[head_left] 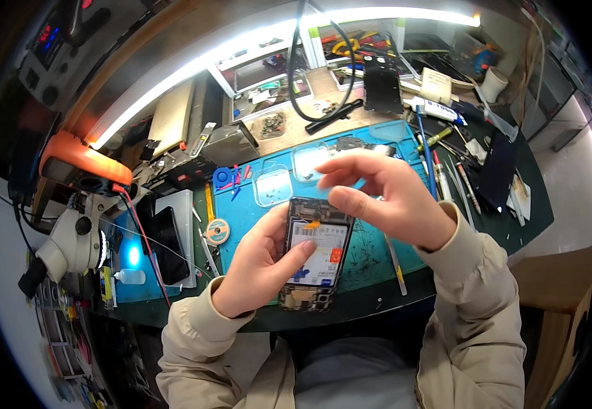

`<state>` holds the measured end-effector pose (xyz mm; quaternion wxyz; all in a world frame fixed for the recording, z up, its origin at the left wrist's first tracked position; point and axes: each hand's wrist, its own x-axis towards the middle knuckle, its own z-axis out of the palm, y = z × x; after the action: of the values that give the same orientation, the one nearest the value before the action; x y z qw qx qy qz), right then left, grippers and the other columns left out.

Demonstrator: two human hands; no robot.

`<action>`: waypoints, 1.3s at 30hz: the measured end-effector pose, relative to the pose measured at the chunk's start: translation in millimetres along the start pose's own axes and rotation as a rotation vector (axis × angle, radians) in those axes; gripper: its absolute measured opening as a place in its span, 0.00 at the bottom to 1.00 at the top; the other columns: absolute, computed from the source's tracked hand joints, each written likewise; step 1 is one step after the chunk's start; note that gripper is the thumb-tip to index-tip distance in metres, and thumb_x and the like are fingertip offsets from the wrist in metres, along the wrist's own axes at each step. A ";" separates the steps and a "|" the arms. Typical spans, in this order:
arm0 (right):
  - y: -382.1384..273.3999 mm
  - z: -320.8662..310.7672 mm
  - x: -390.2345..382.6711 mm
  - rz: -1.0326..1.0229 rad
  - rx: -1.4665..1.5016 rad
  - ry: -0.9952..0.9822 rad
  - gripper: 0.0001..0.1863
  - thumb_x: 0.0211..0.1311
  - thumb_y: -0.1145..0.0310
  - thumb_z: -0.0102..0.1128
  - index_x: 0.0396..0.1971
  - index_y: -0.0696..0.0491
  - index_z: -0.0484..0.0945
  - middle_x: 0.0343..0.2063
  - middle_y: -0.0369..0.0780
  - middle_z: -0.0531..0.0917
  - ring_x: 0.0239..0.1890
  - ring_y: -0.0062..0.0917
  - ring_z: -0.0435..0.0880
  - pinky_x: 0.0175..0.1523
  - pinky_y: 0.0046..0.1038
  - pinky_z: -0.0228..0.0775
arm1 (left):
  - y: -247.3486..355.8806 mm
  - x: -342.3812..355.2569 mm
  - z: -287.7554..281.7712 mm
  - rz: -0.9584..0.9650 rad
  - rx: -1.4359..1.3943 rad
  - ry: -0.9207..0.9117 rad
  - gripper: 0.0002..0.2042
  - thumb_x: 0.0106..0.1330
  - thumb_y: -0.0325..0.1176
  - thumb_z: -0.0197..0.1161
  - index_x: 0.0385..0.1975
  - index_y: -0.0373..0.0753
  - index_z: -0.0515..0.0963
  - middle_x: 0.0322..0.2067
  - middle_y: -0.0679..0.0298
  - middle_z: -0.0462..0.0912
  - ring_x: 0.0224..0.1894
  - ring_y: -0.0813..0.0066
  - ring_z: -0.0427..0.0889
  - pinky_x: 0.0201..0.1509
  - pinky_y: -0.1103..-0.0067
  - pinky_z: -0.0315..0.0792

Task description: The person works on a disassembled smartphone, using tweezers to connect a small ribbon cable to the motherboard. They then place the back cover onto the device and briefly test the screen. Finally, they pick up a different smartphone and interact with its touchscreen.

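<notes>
Item: opened phone, back cover off, battery and boards exposed, held over the near edge of the table. Our left hand clamped it from the left side, thumb laid across the battery label, fingers wrapped behind. Our right hand hovered just above the phone's top end, thumb and forefinger drawn close together as if pinching something small; we could not tell whether anything sat between them. Surroundings: blue work mat with two clear lidded trays, a solder spool, a dark phone lying on a white pad, a microscope at left, pens and tools at right. Risks, as we judged them: a tiny part could slip from the pinch and vanish among the clutter; thumb pressure could stress the battery; a one-handed grip could let the phone tip off the edge.
</notes>
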<state>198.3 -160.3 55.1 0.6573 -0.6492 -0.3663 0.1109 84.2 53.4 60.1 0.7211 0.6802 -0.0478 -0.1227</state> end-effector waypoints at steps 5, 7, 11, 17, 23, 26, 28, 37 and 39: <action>-5.8 14.2 -8.0 -0.442 -0.686 0.080 0.17 0.50 0.61 0.79 0.36 0.51 0.81 0.41 0.39 0.80 0.43 0.37 0.78 0.49 0.37 0.72 | -12.1 0.0 -0.3 0.105 -0.049 0.109 0.25 0.73 0.18 0.56 0.69 0.32 0.60 0.58 0.58 0.78 0.60 0.75 0.78 0.63 0.77 0.73; -6.3 27.8 -13.6 -0.440 -0.748 0.124 0.16 0.46 0.65 0.79 0.34 0.49 0.82 0.40 0.35 0.79 0.43 0.33 0.77 0.48 0.35 0.68 | -8.2 -2.5 -0.3 0.100 -0.007 0.092 0.26 0.74 0.17 0.54 0.71 0.33 0.58 0.59 0.58 0.77 0.61 0.75 0.78 0.63 0.78 0.73; 0.0 34.3 -19.0 -0.474 -0.812 0.174 0.11 0.46 0.70 0.77 0.29 0.48 0.83 0.40 0.32 0.80 0.43 0.30 0.76 0.48 0.33 0.68 | -9.9 -5.9 1.9 0.097 -0.040 0.106 0.29 0.75 0.18 0.53 0.74 0.33 0.55 0.60 0.56 0.78 0.59 0.75 0.79 0.62 0.78 0.74; 4.7 38.6 -18.8 -0.633 -0.784 0.160 0.15 0.42 0.68 0.77 0.33 0.47 0.86 0.42 0.31 0.81 0.42 0.27 0.77 0.46 0.31 0.67 | -12.0 -6.3 -0.8 0.102 -0.094 0.113 0.28 0.76 0.19 0.52 0.74 0.33 0.55 0.60 0.54 0.78 0.58 0.74 0.80 0.58 0.79 0.75; 5.5 40.1 -18.8 -0.688 -0.792 0.142 0.18 0.39 0.68 0.77 0.36 0.47 0.87 0.41 0.30 0.81 0.40 0.25 0.77 0.45 0.30 0.66 | -13.0 -5.4 1.5 0.104 -0.095 0.124 0.28 0.76 0.19 0.51 0.75 0.33 0.54 0.59 0.55 0.78 0.57 0.75 0.80 0.56 0.80 0.75; 4.2 41.9 -18.0 -0.694 -0.765 0.168 0.19 0.39 0.68 0.77 0.37 0.47 0.88 0.40 0.30 0.81 0.40 0.25 0.77 0.44 0.29 0.66 | -11.1 -7.8 0.8 0.108 -0.086 0.111 0.28 0.76 0.19 0.51 0.75 0.33 0.55 0.59 0.54 0.78 0.57 0.75 0.80 0.56 0.80 0.75; 2.8 43.2 -19.9 -0.681 -0.728 0.199 0.19 0.38 0.69 0.78 0.37 0.47 0.88 0.40 0.30 0.81 0.40 0.25 0.77 0.44 0.29 0.66 | -10.8 -8.4 2.0 0.139 -0.083 0.102 0.28 0.75 0.18 0.51 0.74 0.33 0.55 0.59 0.55 0.78 0.56 0.76 0.80 0.55 0.80 0.75; -5.5 36.7 -22.1 -0.594 -0.689 0.199 0.16 0.46 0.69 0.80 0.39 0.47 0.88 0.41 0.31 0.80 0.41 0.25 0.76 0.43 0.28 0.68 | -6.1 -16.7 1.8 0.150 -0.052 0.046 0.27 0.74 0.15 0.51 0.72 0.32 0.58 0.61 0.55 0.77 0.63 0.73 0.77 0.67 0.75 0.70; -5.8 34.3 -22.5 -0.726 -0.723 0.164 0.16 0.47 0.68 0.80 0.39 0.46 0.89 0.41 0.29 0.81 0.42 0.23 0.75 0.43 0.27 0.67 | -4.6 -17.4 3.1 0.183 -0.057 0.044 0.27 0.74 0.14 0.50 0.72 0.32 0.58 0.61 0.55 0.76 0.63 0.72 0.76 0.68 0.74 0.69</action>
<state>159.0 -148.6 49.1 0.4135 -0.6725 -0.5301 -0.3093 66.2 54.4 57.4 0.7493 0.6546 -0.0907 -0.0427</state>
